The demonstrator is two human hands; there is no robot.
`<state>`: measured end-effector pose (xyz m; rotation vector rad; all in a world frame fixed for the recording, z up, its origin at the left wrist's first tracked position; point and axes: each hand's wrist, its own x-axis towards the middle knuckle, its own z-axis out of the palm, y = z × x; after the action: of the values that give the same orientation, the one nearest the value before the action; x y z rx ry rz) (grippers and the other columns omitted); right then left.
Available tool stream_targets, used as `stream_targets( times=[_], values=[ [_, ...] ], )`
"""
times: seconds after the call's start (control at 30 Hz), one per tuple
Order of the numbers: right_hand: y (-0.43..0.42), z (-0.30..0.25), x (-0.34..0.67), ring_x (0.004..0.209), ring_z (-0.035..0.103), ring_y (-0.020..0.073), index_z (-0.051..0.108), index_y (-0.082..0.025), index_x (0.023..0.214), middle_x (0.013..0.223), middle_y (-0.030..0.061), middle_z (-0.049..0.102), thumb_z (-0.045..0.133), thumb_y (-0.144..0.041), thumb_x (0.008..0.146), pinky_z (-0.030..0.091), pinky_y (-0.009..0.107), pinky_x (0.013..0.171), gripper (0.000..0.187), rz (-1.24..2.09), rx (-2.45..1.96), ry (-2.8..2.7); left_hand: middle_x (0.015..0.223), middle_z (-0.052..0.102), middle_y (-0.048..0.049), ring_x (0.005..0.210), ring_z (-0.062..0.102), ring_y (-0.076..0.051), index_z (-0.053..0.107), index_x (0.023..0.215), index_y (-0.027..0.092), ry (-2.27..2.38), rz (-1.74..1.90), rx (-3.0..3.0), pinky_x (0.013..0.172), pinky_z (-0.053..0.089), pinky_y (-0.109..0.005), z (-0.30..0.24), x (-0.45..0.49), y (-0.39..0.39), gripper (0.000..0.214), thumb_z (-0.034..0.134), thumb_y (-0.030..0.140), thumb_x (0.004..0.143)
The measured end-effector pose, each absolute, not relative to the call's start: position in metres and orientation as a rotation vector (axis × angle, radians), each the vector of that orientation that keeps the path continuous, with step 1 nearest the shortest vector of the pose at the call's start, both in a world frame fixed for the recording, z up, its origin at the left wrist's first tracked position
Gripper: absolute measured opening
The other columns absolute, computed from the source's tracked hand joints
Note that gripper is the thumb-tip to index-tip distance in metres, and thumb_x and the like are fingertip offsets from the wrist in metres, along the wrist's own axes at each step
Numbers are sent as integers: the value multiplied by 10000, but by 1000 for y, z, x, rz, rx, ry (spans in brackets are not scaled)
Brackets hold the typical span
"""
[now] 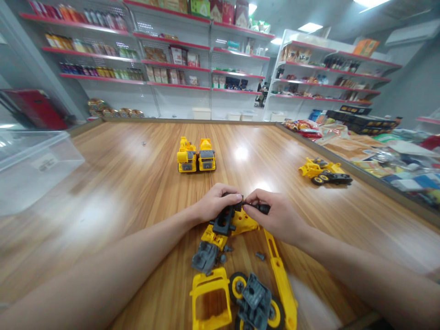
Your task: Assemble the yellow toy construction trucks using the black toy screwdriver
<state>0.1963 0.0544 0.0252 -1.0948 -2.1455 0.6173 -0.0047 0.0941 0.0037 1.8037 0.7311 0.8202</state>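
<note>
My left hand is closed on the end of a black toy truck chassis. My right hand pinches a small black screwdriver, its shaft pointing left at the chassis end. Whether the tip touches a screw is hidden by my fingers. Beneath the chassis lie a yellow plate with holes and a grey seat-like piece. Nearer to me are a yellow cab frame, a grey wheeled base, and a long yellow boom arm. Loose grey screws lie between them.
Two yellow toy trucks stand side by side farther back on the wooden table. Toy vehicle parts with wheels lie at the right. A clear plastic bin stands at the left edge. Packaged goods are piled beyond the right edge.
</note>
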Motion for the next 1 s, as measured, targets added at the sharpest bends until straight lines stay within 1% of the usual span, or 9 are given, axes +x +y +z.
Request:
stream_targets(
  times=[0.07, 0.13, 0.3, 0.37, 0.53, 0.73, 0.87, 1.0],
  values=[
    [54, 26, 196, 610, 525, 103, 641, -174, 794, 672, -16, 604, 532, -276, 918, 380, 233, 583, 194, 582, -1087, -2175, 637, 480, 16, 603, 417, -109, 652, 790, 87, 731, 820, 1801, 546, 300, -240, 4, -5, 94, 384, 535, 446, 859],
    [53, 27, 196, 588, 505, 104, 647, -172, 760, 641, -14, 586, 504, -282, 933, 366, 237, 565, 250, 577, -1095, -2198, 637, 480, 14, 605, 418, -109, 652, 787, 86, 723, 818, 1804, 546, 297, -240, 4, -5, 94, 384, 536, 445, 858],
    [53, 28, 195, 636, 559, 116, 620, -178, 907, 718, -9, 627, 585, -259, 879, 404, 231, 599, 93, 664, -1101, -2146, 639, 483, 10, 606, 417, -112, 650, 769, 88, 712, 809, 1823, 549, 298, -241, 6, -4, 93, 400, 513, 452, 866],
    [53, 28, 195, 633, 556, 115, 610, -179, 901, 714, -11, 620, 583, -249, 878, 405, 230, 600, 78, 665, -1087, -2137, 638, 479, 10, 606, 414, -113, 649, 764, 90, 713, 806, 1832, 549, 297, -242, 6, -4, 93, 401, 506, 451, 868],
    [53, 28, 195, 602, 515, 106, 630, -173, 806, 667, -16, 593, 528, -260, 914, 373, 233, 572, 172, 612, -1088, -2198, 632, 476, 14, 597, 410, -110, 636, 754, 92, 727, 814, 1813, 544, 295, -240, 5, -4, 93, 388, 524, 449, 857],
    [53, 28, 195, 653, 561, 117, 625, -171, 889, 737, -4, 635, 577, -254, 881, 406, 233, 614, 96, 646, -1103, -2170, 643, 482, 7, 608, 412, -113, 634, 755, 90, 724, 802, 1814, 550, 301, -241, 6, -4, 94, 397, 516, 455, 859],
    [53, 27, 195, 622, 520, 111, 631, -169, 820, 687, -12, 602, 541, -263, 906, 384, 233, 585, 156, 629, -1089, -2185, 655, 500, 3, 612, 424, -116, 645, 780, 86, 733, 808, 1820, 555, 307, -243, 6, -5, 93, 393, 520, 450, 860],
    [53, 26, 196, 616, 507, 107, 631, -170, 806, 671, -19, 581, 530, -278, 918, 371, 232, 578, 186, 643, -1097, -2192, 641, 491, 8, 603, 423, -113, 644, 776, 86, 726, 808, 1817, 546, 304, -241, 5, -5, 93, 387, 521, 443, 862]
  ],
)
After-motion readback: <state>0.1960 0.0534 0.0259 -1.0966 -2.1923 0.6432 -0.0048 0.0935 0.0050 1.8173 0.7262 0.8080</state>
